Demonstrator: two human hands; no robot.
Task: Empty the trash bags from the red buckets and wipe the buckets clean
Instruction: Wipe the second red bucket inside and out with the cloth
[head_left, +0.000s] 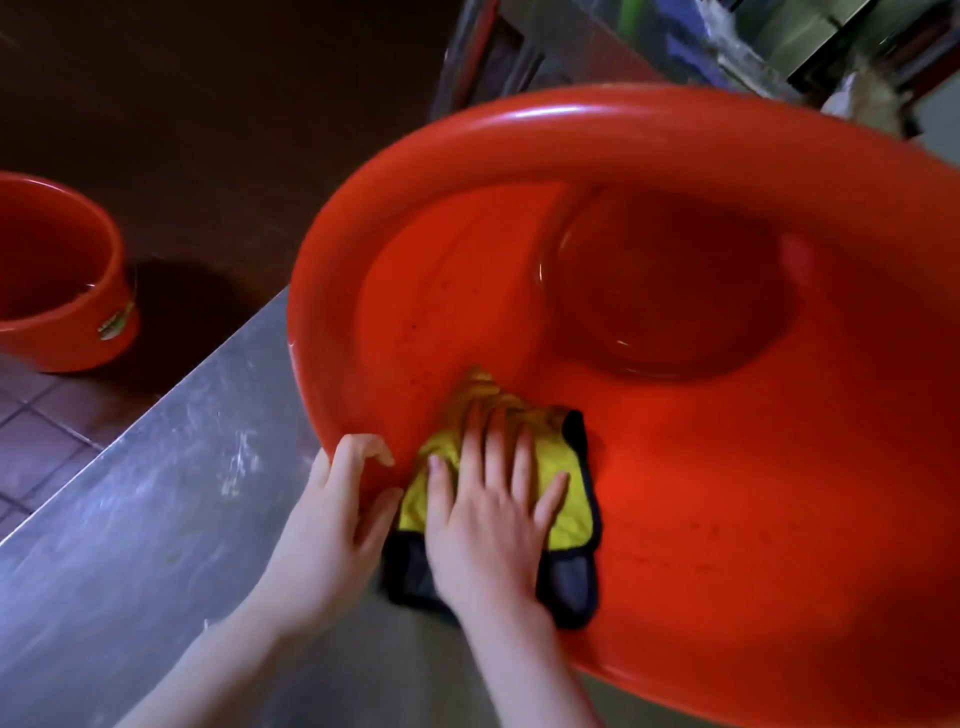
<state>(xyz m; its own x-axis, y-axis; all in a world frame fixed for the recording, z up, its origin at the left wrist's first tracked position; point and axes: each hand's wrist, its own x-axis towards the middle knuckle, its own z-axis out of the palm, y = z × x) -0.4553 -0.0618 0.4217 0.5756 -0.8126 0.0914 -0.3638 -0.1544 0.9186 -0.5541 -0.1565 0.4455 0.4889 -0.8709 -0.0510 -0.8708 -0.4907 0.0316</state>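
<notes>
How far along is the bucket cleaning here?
Done: no trash bag shows in either bucket. In hand: the left hand grips the rim of the tilted red bucket on the steel counter, while the right hand presses a yellow cloth flat on its inner wall. Left: dark specks dot that wall; whether the second red bucket on the floor is wiped is unclear.

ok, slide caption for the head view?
Left hand grips the rim of a tilted red bucket while the right hand presses a yellow cloth against its inner wall.
</notes>
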